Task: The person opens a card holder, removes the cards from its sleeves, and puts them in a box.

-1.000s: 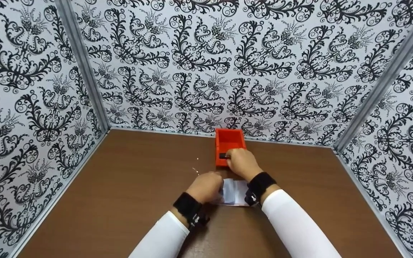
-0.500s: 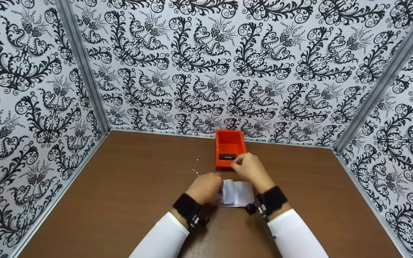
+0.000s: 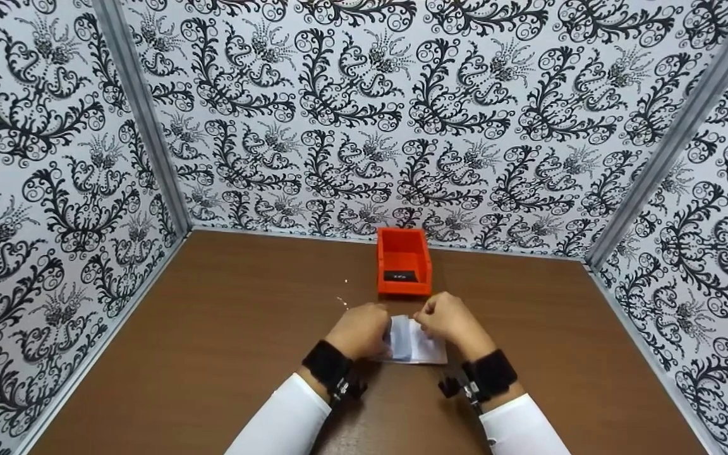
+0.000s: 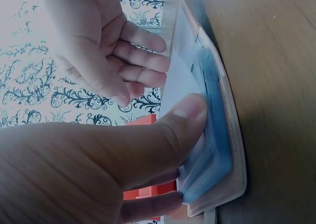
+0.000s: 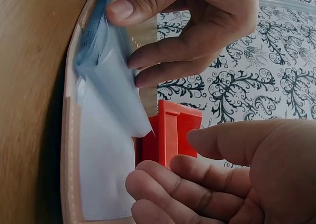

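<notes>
On my feed the left hand (image 3: pixel 357 332) pinches clear sleeves (image 5: pixel 116 93), prob light, floppy and slippery so I'd grab edges, while the right hand (image 3: pixel 451 320) sits loosely curled, empty.

Black-and-white scrollwork wall panels (image 3: pixel 351 114), grey corner posts (image 3: pixel 147 120), brown tabletop (image 3: pixel 212 354) with small white specks (image 3: pixel 342 301)

I'd call this a lab-style recording booth (image 3: pixel 35 208): panels (image 3: pixel 351 126) papered in black scrollwork on white close in three sides of a brown wood-grain bench (image 3: pixel 244 303), grey strips (image 3: pixel 143 120) trim the corners, and small wearable cameras (image 3: pixel 449 385) hang from black wristbands (image 3: pixel 328 361).
</notes>
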`<state>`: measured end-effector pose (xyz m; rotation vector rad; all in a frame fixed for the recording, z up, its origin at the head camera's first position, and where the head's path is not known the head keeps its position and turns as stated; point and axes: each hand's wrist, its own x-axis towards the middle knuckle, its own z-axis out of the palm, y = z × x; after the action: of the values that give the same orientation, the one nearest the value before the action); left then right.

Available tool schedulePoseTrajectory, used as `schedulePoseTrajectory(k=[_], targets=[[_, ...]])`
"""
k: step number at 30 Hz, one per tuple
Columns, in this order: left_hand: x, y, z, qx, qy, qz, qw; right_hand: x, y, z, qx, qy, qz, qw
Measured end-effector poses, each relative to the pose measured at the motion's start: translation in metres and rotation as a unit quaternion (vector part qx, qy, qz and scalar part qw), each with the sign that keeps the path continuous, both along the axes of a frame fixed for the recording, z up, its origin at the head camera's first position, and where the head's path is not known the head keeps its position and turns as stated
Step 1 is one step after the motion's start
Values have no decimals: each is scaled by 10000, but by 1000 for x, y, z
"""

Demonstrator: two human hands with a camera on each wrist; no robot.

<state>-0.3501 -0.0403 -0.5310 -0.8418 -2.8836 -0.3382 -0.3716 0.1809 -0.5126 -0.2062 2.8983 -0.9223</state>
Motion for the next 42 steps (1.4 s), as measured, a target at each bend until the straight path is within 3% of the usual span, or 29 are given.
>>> schedulePoseTrajectory(k=[8,18,30,42], targets=[[1,1,-1,15,-16,-31,10000,-1,1,-10,109,-48,189,9998],[1,-1,0,162,69,-165,9997,-1,-1,-13,718,662,629,9932],[-2,-9,3,257,-734,-161,9968,-5,-1,-18,904,844,640,9903],[-2,-7,5,279,-553,12,9981,-5,1,-17,799,754,588,9922]])
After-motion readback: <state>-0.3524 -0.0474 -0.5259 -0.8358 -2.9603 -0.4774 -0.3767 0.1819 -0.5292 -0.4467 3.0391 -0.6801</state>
